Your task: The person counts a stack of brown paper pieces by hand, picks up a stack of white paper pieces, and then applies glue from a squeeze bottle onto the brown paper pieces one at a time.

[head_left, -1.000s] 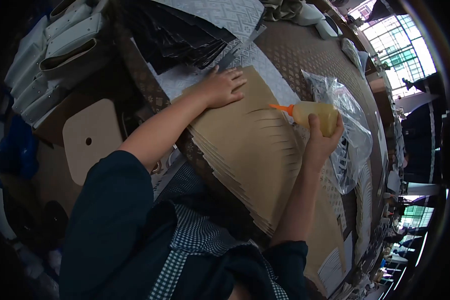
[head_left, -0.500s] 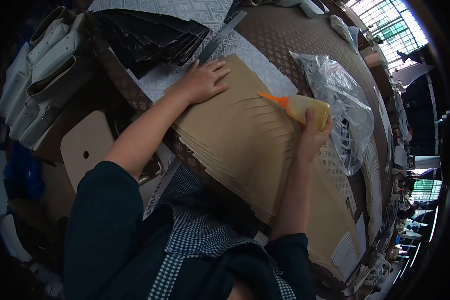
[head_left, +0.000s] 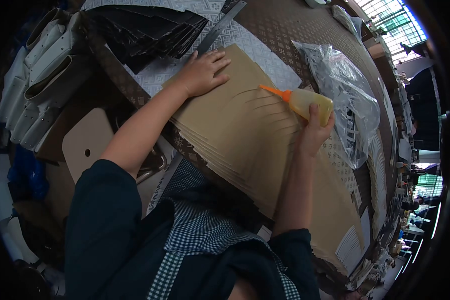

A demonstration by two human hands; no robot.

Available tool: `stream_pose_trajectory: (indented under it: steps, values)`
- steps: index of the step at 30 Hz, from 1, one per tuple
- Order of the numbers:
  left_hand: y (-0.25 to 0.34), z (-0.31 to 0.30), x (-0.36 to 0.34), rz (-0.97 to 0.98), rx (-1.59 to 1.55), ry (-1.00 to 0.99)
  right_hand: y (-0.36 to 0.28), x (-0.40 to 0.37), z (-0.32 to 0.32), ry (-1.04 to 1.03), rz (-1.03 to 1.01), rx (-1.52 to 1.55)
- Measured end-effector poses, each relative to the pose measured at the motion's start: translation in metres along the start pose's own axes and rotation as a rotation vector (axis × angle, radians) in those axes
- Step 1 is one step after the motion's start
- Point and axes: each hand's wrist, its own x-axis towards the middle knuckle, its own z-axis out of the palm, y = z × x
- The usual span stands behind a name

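**Two hands at a fanned stack of brown sheets, head view**

The left hand (head_left: 202, 75) lies palm down on the far corner of the sheets (head_left: 245, 135). Its fingers (head_left: 218, 61) are straight and slightly spread, flat against the top sheet, and grip nothing. The fingertips reach towards the sheet's far edge, near a grey ruler (head_left: 220, 29).

The right hand (head_left: 312, 135) is closed around the lower end of a yellow bottle (head_left: 310, 101). The thumb runs up the near side of the bottle. The other fingers wrap behind it and are mostly hidden. The bottle is tilted well over, almost lying flat. Its orange nozzle (head_left: 274, 91) points towards the left hand and sits at or just above the right edges of the sheets; whether it touches them cannot be told.

The sheets lie on the bench (head_left: 285, 30) in front of the person. They are stepped so that each edge shows a little beyond the one above. Just beyond the bottle lies a clear plastic bag (head_left: 352, 100) holding pale printed pieces. A fan of black pieces (head_left: 145, 30) lies beyond the left hand, on a white patterned sheet (head_left: 245, 45).
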Motion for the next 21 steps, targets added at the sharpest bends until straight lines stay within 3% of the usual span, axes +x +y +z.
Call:
stream_pose_trajectory:
  steps: [21]
  values:
    - [-0.001, 0.001, 0.0, -0.003, -0.023, 0.01, 0.009, -0.008, 0.005, -0.033, 0.073, 0.072]
